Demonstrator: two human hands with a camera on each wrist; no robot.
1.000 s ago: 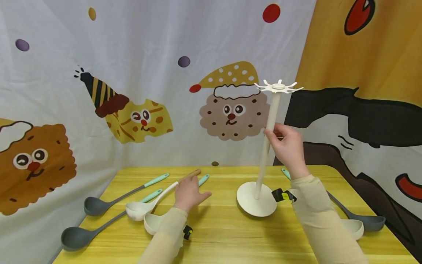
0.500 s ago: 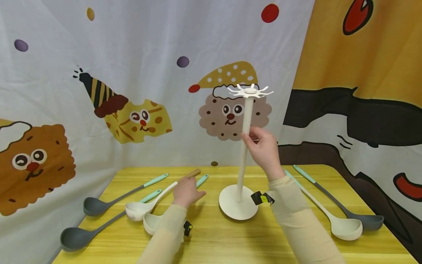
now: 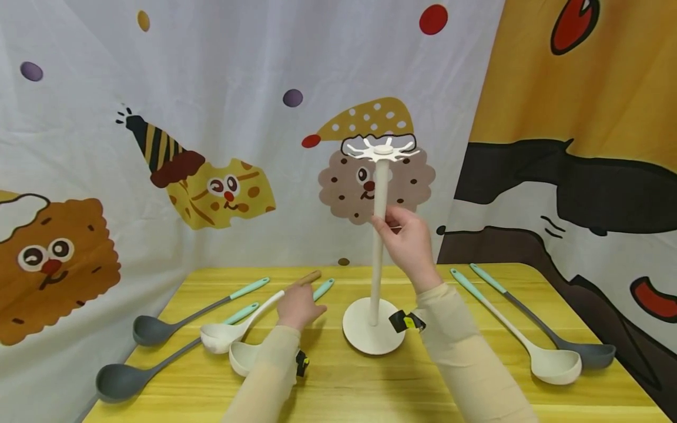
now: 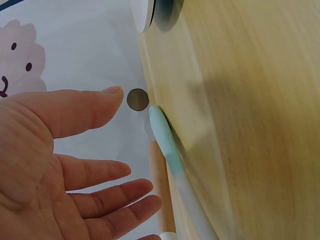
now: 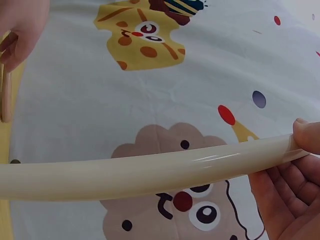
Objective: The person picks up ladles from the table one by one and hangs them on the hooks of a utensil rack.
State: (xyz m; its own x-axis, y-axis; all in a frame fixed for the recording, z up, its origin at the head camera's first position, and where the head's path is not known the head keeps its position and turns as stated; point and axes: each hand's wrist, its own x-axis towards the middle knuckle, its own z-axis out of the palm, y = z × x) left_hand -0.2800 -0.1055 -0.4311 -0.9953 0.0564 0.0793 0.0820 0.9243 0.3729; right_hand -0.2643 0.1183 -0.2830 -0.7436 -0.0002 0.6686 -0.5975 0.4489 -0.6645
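Note:
My right hand (image 3: pixel 406 244) pinches the white pole of a utensil stand (image 3: pixel 379 188), thumb on one side and fingers on the other, as the right wrist view also shows. The stand is upright, with a round base (image 3: pixel 365 338) and a ring of hooks on top. Over the ladles at the left, my left hand (image 3: pixel 297 306) hovers with loose, spread fingers and holds nothing. Just beyond those fingers, in the left wrist view, are the wooden handle (image 4: pixel 162 187) of a white ladle (image 3: pixel 218 338) and the mint handle (image 4: pixel 167 142) of another white ladle (image 3: pixel 242 358), partly hidden by my forearm.
Two grey ladles with mint handles, one farther back (image 3: pixel 153 331) and one nearer (image 3: pixel 120 383), lie at the left. At the right lie a white ladle (image 3: pixel 555 366) and a grey ladle (image 3: pixel 595 355). A printed curtain (image 3: pixel 238 70) hangs behind the wooden table (image 3: pixel 338 393).
The stand has moved left, toward the middle of the table, with my right hand on its pole. This uncovers the right-hand white ladle. My left hand has hardly moved.

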